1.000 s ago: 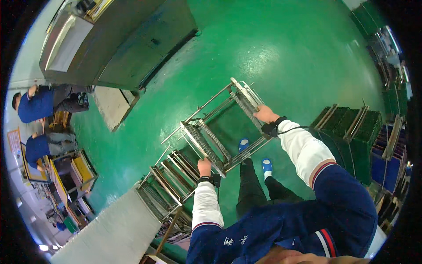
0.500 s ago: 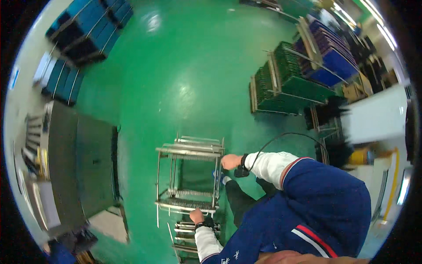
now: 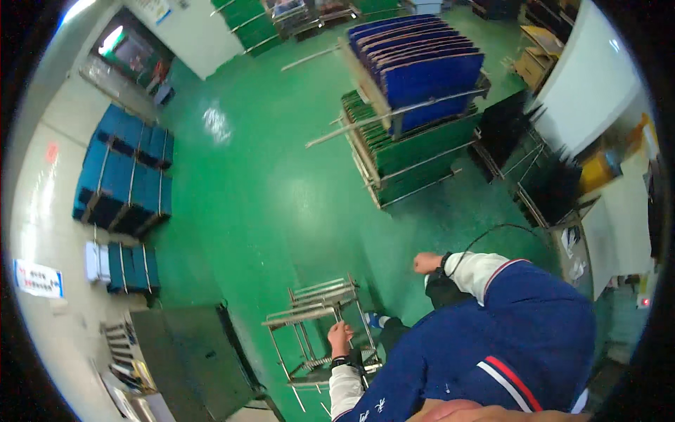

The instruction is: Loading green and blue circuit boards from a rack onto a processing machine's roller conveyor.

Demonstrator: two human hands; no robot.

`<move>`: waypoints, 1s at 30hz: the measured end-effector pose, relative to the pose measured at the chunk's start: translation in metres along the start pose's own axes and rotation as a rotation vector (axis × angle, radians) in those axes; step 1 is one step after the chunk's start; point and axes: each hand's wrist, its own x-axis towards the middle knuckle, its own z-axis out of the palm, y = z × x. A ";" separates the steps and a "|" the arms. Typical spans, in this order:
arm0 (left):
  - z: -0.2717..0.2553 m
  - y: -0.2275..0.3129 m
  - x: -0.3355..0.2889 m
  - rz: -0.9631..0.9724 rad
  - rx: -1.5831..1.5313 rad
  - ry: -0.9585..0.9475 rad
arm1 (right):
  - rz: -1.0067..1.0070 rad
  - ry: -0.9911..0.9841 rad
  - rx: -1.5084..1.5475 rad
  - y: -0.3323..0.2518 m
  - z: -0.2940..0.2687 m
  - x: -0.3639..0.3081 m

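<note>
A metal rack [image 3: 301, 318] with slotted, comb-like rails stands low in front of me, slightly left. My left hand [image 3: 340, 337] is closed at the rack's right side, its fingers curled round a thin bar there; the exact grip is small in view. My right hand [image 3: 426, 263] hangs in the air to the right of the rack, apart from it. Its fingers are curled in, and no object shows in them. Dark bands circle both wrists, and a thin black cable [image 3: 492, 231] arches above my right forearm.
Ahead to the right, racks hold upright blue boards [image 3: 432, 84] and green boards [image 3: 422, 155]. Black boards [image 3: 541, 179] stand right of them, near a white table [image 3: 619, 225]. Blue bins [image 3: 116, 179] line the left wall, with a grey metal cabinet [image 3: 190, 359] nearer me.
My right hand has left the rack's far right corner and moved right. My left hand has shifted from the near rail to the right side. The whole view has turned.
</note>
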 end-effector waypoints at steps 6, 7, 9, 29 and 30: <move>0.178 0.130 -0.013 0.219 0.095 -0.307 | 0.063 0.248 -0.095 0.211 -0.074 -0.071; 0.192 0.148 -0.019 0.286 0.112 -0.247 | 0.199 0.208 0.175 0.193 -0.107 -0.091; 0.248 0.203 -0.036 0.418 0.125 -0.320 | 0.014 0.306 -0.224 0.258 -0.128 -0.122; 0.468 0.559 -0.080 0.744 -0.076 -0.398 | 0.038 1.007 1.277 0.218 -0.515 -0.199; 0.474 0.567 -0.073 0.715 -0.085 -0.398 | 0.022 1.021 1.256 0.213 -0.538 -0.196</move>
